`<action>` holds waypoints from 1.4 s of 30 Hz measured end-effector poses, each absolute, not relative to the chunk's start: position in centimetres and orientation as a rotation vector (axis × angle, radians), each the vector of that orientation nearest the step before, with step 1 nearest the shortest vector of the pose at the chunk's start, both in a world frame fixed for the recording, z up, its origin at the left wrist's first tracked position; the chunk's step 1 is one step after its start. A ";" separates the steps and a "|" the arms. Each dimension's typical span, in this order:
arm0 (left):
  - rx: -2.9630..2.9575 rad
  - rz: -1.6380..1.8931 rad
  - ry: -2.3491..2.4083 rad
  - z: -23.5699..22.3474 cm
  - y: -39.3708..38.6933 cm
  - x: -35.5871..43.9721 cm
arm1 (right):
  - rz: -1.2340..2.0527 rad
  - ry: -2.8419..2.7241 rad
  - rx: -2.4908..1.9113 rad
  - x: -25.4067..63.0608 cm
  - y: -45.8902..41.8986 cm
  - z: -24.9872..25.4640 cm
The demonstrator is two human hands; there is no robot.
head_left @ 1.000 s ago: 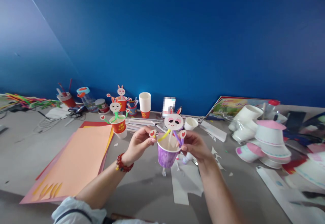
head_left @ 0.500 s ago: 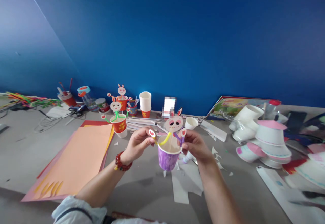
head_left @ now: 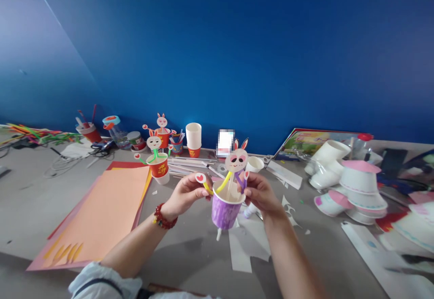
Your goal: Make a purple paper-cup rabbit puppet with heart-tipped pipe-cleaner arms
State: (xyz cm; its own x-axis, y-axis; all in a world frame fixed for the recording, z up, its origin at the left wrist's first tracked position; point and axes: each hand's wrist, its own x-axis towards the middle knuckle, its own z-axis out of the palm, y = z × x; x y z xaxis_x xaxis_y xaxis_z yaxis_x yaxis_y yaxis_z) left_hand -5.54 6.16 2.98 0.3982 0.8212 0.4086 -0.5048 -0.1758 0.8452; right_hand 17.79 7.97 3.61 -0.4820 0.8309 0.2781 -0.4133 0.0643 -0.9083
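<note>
Between my two hands is a purple-coloured paper cup (head_left: 225, 214), held above the table. A white paper rabbit head (head_left: 236, 161) with pink ears rises from it on a stick, whose lower end (head_left: 219, 234) pokes out under the cup. A yellow pipe-cleaner arm (head_left: 222, 184) with a heart paw (head_left: 200, 178) bends over the rim on the left; a purple pipe-cleaner arm (head_left: 242, 182) is on the right. My left hand (head_left: 190, 188) is closed on the cup's left rim, thumb and fingers pinching there. My right hand (head_left: 260, 192) grips the opposite side, its fingertips partly hidden.
Two red cups with rabbit figures (head_left: 158, 168) stand behind on the left, near stacked white cups (head_left: 193, 135). Coloured paper sheets (head_left: 101, 208) lie at left. Paper scraps (head_left: 242, 249) are beneath my hands. Cup models (head_left: 361, 181) crowd the right; a blue panel (head_left: 217, 64) stands behind.
The rabbit head has shifted right and slightly up, and the ears now show more fully. More of the stick shows below the cup. Both hands keep their hold.
</note>
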 end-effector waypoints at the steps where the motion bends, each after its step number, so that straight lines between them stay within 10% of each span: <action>1: 1.268 1.222 0.335 3.0 6.2 -5.6 | 1.603 -1.370 -0.464 17.8 7.9 3.7; 42: 1.082 1.405 0.489 3.1 5.9 -4.4 | 1.597 -1.426 -0.486 18.1 8.5 3.2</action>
State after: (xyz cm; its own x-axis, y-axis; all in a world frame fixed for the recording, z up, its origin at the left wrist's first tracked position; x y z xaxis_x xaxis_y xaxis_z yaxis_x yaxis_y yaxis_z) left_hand -4.35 5.85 3.06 0.1720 0.9342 0.3126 -0.5382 -0.1766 0.8241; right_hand 18.07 8.54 3.16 -0.5074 0.8178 0.2715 -0.3618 0.0838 -0.9285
